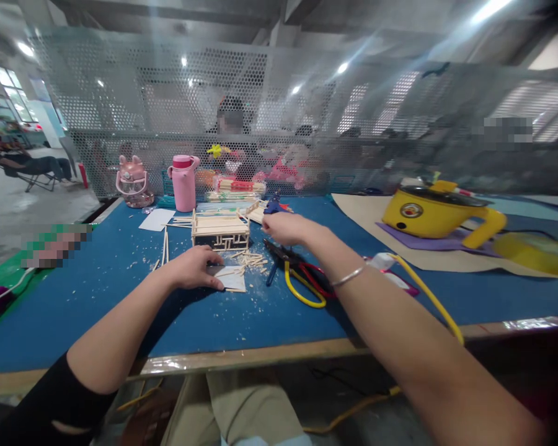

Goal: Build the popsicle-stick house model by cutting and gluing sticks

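Observation:
My left hand (196,269) rests on the table with thumb and fingers apart, over the left end of a small white card (235,282). Thin wooden sticks (255,262) lie loose on and beside that card. Just behind is a small model built of wooden sticks (221,226), with a flat slatted top and a lattice front. My right hand (286,228) is closed and reaches forward past the model's right side. A dark blue tool (273,203) shows directly above its fingers, its handle hidden by the hand. Another stick piece (256,212) lies left of it.
Pliers with yellow and red handles (305,301) lie below my right forearm. A yellow electric pot (423,214) stands at right, a yellow cord (430,297) nearer. A pink bottle (183,184) and a clear pink cup (134,186) stand before a perforated screen (167,93); people are behind it.

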Tool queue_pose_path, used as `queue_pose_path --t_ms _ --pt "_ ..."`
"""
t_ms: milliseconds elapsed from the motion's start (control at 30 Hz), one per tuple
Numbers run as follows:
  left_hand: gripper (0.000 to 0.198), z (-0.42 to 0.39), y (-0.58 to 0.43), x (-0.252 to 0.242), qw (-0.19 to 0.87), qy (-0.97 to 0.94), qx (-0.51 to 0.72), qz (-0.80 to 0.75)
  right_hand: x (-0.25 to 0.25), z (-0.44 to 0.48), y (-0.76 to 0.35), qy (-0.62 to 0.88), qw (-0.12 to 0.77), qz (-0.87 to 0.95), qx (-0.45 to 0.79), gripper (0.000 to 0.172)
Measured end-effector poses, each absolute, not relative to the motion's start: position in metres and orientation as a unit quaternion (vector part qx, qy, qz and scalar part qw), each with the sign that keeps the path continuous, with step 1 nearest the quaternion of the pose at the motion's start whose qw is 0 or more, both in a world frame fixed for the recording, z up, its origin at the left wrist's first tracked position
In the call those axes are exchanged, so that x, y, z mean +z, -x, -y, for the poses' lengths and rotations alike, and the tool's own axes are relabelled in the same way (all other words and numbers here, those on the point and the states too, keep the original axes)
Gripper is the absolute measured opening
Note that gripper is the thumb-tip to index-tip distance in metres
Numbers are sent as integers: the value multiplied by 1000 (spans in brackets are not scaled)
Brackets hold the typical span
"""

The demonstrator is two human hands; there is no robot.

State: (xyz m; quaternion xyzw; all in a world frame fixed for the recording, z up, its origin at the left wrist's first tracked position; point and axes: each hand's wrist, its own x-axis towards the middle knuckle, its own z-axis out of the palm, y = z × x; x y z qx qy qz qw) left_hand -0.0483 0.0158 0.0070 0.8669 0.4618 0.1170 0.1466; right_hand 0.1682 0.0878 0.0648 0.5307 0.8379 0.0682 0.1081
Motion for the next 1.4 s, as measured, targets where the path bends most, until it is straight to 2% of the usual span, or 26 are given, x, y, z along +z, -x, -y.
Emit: queue_pose_path --t_ms 133,233,300,367,433,733,867,1033,1200,1333,1400 --pt "50 -16 46 6 142 -867 107 -466 49 -63 -153 -502 115 -856 39 24" --pt "48 -16 45 4 137 -863 110 -475 39 -51 -150 -466 19 -885 7 21" --pt "49 -17 45 2 132 -860 112 -480 36 -44 -150 -383 -7 -921 -75 19" --pt "49 -18 45 1 125 -857 114 -487 33 -38 -149 -307 15 -939 -152 17" --pt "50 -19 46 -1 119 -854 116 -494 30 -35 -147 -282 38 -942 -176 15" --pt "49 -21 48 -2 114 -859 112 -487 25 -33 -144 -280 53 -945 -162 9" --pt "48 -20 49 0 122 -861 109 -482 29 -42 -157 -324 11 -926 -191 14" --pt "47 -17 49 5 131 -859 106 -484 27 -63 -169 -448 -48 -891 -57 18" --pt "32 -17 46 5 100 -852 97 -505 18 -65 -161 -492 -60 -867 54 20" --pt "23 -18 43 2 87 -851 108 -506 18 -56 -153 -446 -108 -888 13 20" --pt "23 -18 41 1 95 -851 105 -505 18 -51 -149 -403 -95 -910 -37 20"
